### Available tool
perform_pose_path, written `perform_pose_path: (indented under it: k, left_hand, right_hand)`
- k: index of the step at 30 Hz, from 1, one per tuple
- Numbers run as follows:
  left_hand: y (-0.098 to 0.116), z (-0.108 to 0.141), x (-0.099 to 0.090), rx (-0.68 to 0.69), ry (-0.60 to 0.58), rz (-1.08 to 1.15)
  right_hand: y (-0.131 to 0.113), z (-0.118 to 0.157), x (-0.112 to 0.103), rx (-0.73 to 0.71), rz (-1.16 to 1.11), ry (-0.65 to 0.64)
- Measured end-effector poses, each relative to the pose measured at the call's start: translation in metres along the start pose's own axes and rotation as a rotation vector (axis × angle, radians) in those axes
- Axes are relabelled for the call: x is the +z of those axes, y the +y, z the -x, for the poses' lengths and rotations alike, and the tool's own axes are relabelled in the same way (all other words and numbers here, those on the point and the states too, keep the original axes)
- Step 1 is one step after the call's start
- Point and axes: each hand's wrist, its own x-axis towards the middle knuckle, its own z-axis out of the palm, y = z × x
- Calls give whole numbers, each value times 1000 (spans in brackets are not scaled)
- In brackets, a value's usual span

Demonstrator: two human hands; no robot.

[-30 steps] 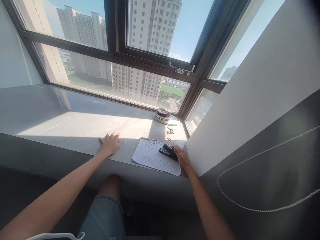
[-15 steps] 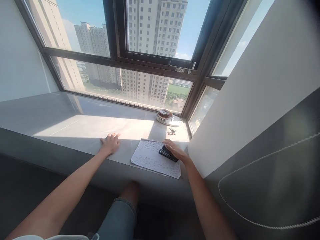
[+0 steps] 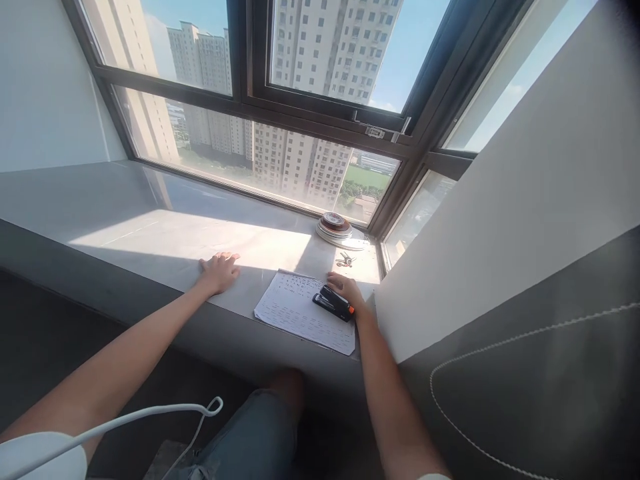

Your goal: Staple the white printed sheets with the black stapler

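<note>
Handwritten paper (image 3: 287, 310) lies at the front edge of the window ledge (image 3: 165, 233). Black stapler (image 3: 332, 304) on its right part. Right hand (image 3: 346, 289) against the stapler, fingers bent; grip cannot be determined. Left hand (image 3: 221, 272) palm-down on the ledge, fingers spread. Beyond: small metal item (image 3: 345, 260), then stacked round objects (image 3: 333, 230) near the window frame (image 3: 300, 119).

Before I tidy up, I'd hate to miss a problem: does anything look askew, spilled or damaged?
Nothing looks spilled or damaged. Only mildly askew: the stapler lies slanted on the papers, which sit close to the sill's front edge.
</note>
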Motion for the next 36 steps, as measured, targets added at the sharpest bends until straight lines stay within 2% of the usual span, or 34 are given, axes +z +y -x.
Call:
perform_pose_path:
  k: [9,17,22,29,32,36]
  left_hand:
    - [-1,0,0,10,11,-50]
    - [0,0,-2,9,11,-44]
    - [2,-1,-6,20,1,-32]
    - [-1,-2,-1,37,18,31]
    - [0,-2,-1,46,19,50]
    - [3,1,-5,45,-3,76]
  right_hand:
    - [5,-10,7,-111,41,-118]
    - [1,-9,5,-85,155,-196]
    - [-2,-6,6,-58,238,-198]
    - [-38,1,20,62,346,-246]
    - [-57,-7,36,89,376,-291]
    - [-85,-31,66,84,386,-352]
